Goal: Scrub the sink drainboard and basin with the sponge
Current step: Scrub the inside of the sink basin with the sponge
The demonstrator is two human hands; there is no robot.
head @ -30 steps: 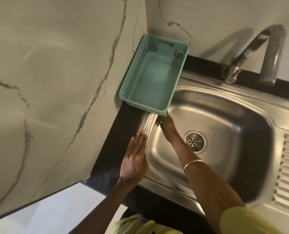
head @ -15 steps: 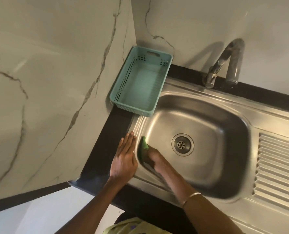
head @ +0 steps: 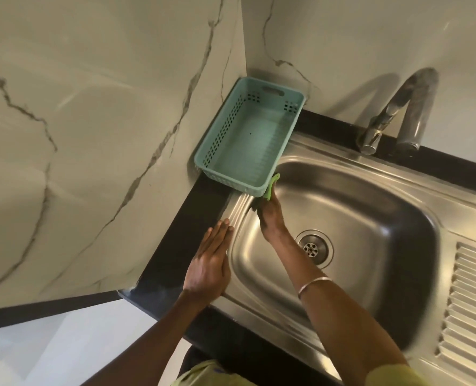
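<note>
The steel sink basin (head: 356, 218) fills the middle of the head view, with its drain (head: 313, 248) at the bottom. My right hand (head: 270, 218) grips a green sponge (head: 271, 188) against the basin's upper left wall, just under the basket's corner. Most of the sponge is hidden by my fingers. My left hand (head: 210, 264) lies flat, fingers straight, on the sink's left rim and the black counter (head: 181, 240). The ribbed drainboard (head: 470, 302) lies at the right edge.
A teal plastic basket (head: 248, 140), empty, stands in the corner against the marble walls, overhanging the sink rim. A curved steel tap (head: 398, 115) rises behind the basin. The counter ends just left of my left hand.
My right hand slid the sponge from the basin's lower left wall up to the corner by the basket. My left hand stays flat on the rim.
</note>
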